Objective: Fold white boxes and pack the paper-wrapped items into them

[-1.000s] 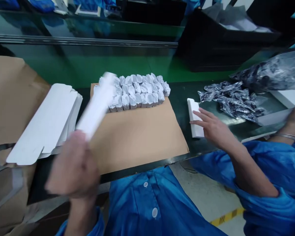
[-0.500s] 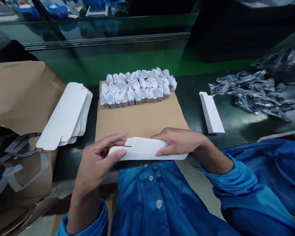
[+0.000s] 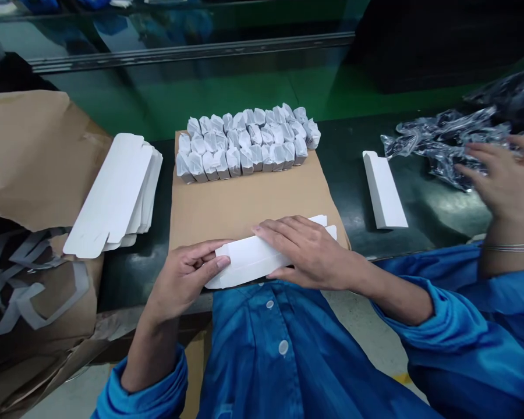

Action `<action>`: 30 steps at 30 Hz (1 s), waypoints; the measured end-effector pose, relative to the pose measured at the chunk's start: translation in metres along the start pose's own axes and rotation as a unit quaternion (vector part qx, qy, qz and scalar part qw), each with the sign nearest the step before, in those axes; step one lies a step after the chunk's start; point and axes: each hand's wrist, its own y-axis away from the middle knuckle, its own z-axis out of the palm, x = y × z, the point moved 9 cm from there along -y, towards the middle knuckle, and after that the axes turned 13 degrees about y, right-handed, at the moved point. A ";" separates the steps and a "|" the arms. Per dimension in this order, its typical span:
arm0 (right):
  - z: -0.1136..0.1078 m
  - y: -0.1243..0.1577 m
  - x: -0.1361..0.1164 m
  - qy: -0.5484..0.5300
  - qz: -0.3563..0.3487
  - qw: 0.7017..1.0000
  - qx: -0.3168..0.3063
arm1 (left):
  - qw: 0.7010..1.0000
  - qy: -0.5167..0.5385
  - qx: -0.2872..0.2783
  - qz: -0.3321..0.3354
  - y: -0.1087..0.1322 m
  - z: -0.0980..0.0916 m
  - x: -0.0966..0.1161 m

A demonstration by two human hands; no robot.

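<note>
Left hand (image 3: 183,279), right hand (image 3: 310,250), white carton blank (image 3: 248,262) (gripped), over cardboard's front edge (image 3: 179,247)

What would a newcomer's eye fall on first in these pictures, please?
Most striking is the block of paper-wrapped items in rows on a brown cardboard sheet at centre. Just below, the left hand and right hand hold a white folded carton. To the left lies a stack of flat white carton blanks.

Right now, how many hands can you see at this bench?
3. The person's left hand and right hand hold a white card carton above a brown cardboard sheet; a co-worker's hand is over crumpled plastic bags at right.
</note>
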 end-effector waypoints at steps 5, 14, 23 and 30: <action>0.002 -0.003 -0.006 0.044 0.003 0.999 -0.025 | 0.983 -0.135 0.091 0.084 0.002 0.000 0.008; -0.014 0.004 0.026 0.132 0.181 0.972 0.066 | 0.940 0.006 0.275 0.201 0.025 -0.017 0.029; 0.015 -0.006 -0.011 -0.187 0.156 0.970 0.022 | 0.953 -0.001 0.272 0.129 -0.002 0.039 -0.001; 0.001 -0.024 0.032 -0.404 0.171 0.897 0.050 | 0.973 -0.036 0.161 0.160 -0.008 0.032 0.007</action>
